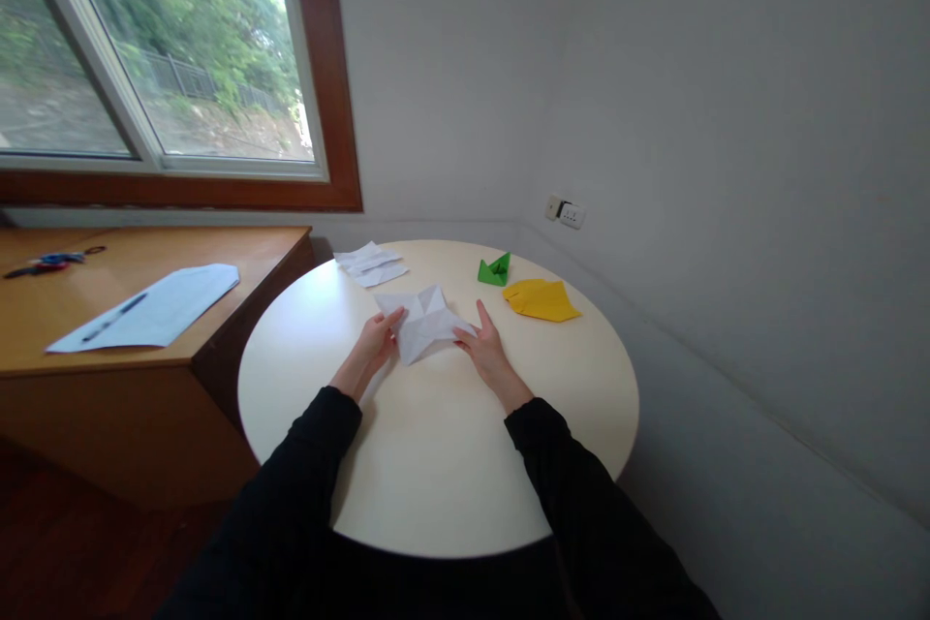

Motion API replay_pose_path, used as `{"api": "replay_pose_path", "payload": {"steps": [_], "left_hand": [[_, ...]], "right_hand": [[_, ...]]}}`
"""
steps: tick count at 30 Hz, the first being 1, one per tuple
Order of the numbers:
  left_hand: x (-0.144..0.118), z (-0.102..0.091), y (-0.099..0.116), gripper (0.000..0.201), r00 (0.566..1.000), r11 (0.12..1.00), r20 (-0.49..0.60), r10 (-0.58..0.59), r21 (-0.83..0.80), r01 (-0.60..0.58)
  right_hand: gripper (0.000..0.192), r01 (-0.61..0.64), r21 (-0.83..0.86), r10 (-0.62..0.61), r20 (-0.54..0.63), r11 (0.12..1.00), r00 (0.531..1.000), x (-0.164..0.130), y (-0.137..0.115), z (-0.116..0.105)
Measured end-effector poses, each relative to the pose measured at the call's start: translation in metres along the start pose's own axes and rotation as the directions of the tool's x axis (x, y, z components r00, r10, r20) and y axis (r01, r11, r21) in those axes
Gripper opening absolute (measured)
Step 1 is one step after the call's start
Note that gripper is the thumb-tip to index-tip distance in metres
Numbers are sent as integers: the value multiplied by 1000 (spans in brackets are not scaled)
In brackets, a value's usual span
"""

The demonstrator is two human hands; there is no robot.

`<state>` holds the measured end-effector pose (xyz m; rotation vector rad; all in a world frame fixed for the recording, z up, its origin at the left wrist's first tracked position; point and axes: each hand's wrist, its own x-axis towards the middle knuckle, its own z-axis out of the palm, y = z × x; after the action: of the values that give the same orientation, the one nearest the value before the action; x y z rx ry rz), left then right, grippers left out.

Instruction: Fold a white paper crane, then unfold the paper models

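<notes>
Head view: one folded white paper (428,322) is held above or on the near-white round surface (436,465), between both hands; contact beneath cannot be determined. Long axis runs left to right, its right end nearer the wearer; shorter points face away and toward the wearer. Left hand (377,339) pinches the left end; right hand (485,347) grips the right end, one finger extended. Fingers partly cover both ends. Beyond, left: white sheets (370,263). Beyond, right: green folded paper (494,269), yellow paper (542,300) just beside it
</notes>
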<state>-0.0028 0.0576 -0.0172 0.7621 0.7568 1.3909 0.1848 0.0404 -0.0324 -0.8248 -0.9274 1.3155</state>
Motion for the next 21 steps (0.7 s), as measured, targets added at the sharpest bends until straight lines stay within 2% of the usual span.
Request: {"api": "replay_pose_path", "payload": {"steps": [10, 21], "left_hand": [[6, -6, -2, 13, 998, 997, -37, -59, -56, 57], [3, -3, 3, 9, 994, 985, -59, -88, -152, 78]], "right_hand": [[93, 14, 66, -7, -97, 998, 995, 0, -6, 1], [65, 22, 173, 6, -160, 985, 987, 2, -5, -6]]}}
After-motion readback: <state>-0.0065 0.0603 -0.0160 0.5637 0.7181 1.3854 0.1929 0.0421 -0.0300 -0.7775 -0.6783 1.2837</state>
